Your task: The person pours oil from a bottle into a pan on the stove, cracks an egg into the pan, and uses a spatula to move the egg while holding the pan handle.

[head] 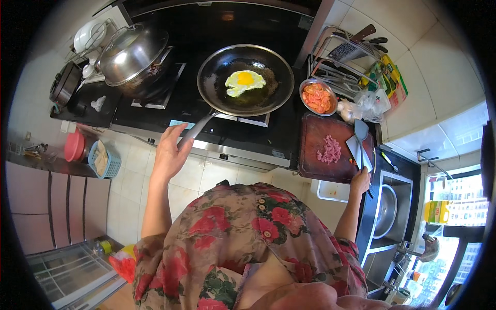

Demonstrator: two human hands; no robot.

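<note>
A frying pan (267, 95) stands on the right burner, tilted a little, with a fried egg (245, 82) and oil in it. My left hand (173, 149) is at the end of the pan's handle (198, 128), fingers apart; whether it grips the handle is not clear. At the right, my right hand (360, 180) is closed on the handle of a grey spatula (360, 130), whose blade points away from me. Beneath it a cleaver (353, 149) lies on the brown cutting board (310, 133), beside chopped raw meat (329, 150).
A steel bowl of sliced tomatoes (318, 97) sits behind the board. A wok with a domed lid (130, 58) covers the left burner. Knives (350, 50) stand in a rack at the back right, near plastic bags (368, 104). The sink (401, 209) is at the right.
</note>
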